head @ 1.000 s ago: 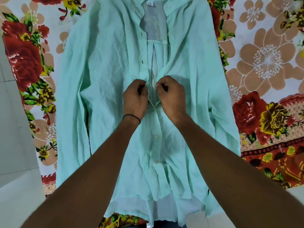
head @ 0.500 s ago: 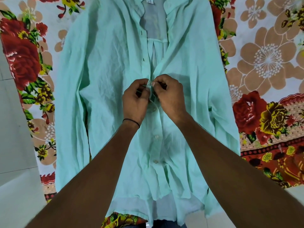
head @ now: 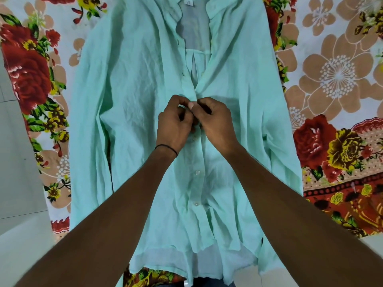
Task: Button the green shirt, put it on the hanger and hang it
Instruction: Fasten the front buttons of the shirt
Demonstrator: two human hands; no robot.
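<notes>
Two buttons (head: 197,172) sit fastened low on the placket, a third peeks out just under the hands at centre frame, and the buttoning step is plainly in progress. The shirt (head: 134,90) lies flat, front up, spread down the middle of the frame over a floral sheet (head: 335,75), collar at the top edge, hem near the bottom. Above the hands the front gapes open in a V, so by the look of it several buttons toward the collar are not yet done.

Both arms reach in from the bottom corners and meet at the placket. The left hand (head: 174,125), with a thin black band (head: 166,147) at its wrist, curls its fingers inward and pinches the left edge of the cloth. The right hand (head: 215,121) mirrors it, thumb and forefinger closed tight on the right edge, a pale thumbnail showing right where the two hands touch. Whether the button itself is between those fingertips cannot be told; the knuckles hide it.

Next call, as a judgement: push the button through its hole, then walk both hands up toward the collar and repeat. Fine pinch work, thin crumpled fabric, so the edges need to be kept lined up. No hanger shows anywhere in frame, so that step is some way off.
</notes>
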